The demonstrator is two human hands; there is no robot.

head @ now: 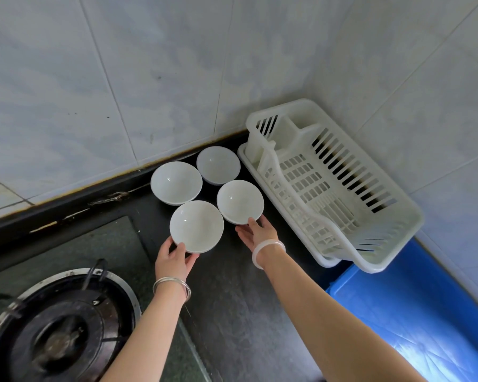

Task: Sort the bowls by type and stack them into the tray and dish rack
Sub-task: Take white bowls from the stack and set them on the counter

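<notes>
Several white bowls stand together on the dark counter. The near-left bowl [196,226] has my left hand [174,260] gripping its near rim, thumb on top and fingers under. My right hand [257,231] holds the near edge of the near-right bowl [240,201]. Behind them sit a far-left bowl [176,182] and a smaller far bowl [218,164] against the wall. To the right stands the white plastic dish rack [398,213], with nothing in it, on its white drip tray [244,158].
A gas burner [58,326] lies at the near left on the hob. A blue tray [414,312] sits at the near right, partly under the rack's corner. Tiled walls [149,78] meet in a corner behind the rack.
</notes>
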